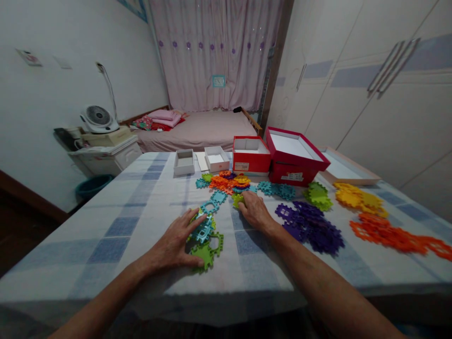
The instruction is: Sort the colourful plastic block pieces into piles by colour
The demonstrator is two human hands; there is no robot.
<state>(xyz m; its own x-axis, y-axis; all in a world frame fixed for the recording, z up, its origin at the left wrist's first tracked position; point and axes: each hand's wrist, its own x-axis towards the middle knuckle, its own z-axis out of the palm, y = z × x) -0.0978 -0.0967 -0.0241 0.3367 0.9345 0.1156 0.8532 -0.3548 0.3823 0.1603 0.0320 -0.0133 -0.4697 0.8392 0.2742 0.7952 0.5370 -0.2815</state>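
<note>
My left hand (176, 245) rests on the table with fingers spread. Its fingertips lie over a small pile of teal interlocking plastic pieces (205, 228), and its thumb touches a green interlocking piece (203, 256). My right hand (254, 209) is closed at a lime green interlocking piece (237, 201), which shows past its fingertips; part of it is hidden. Just beyond is a mixed heap, mostly orange pieces (226, 182). Purple pieces (310, 226) lie in a pile right of my right hand.
Yellow pieces (362, 197), orange pieces (399, 235) and another green pile (318, 195) lie to the right. Along the far side stand two small white boxes (184, 170) (222, 166), a red box (250, 162), a stacked dark red box (293, 172) and a shallow lid (353, 174).
</note>
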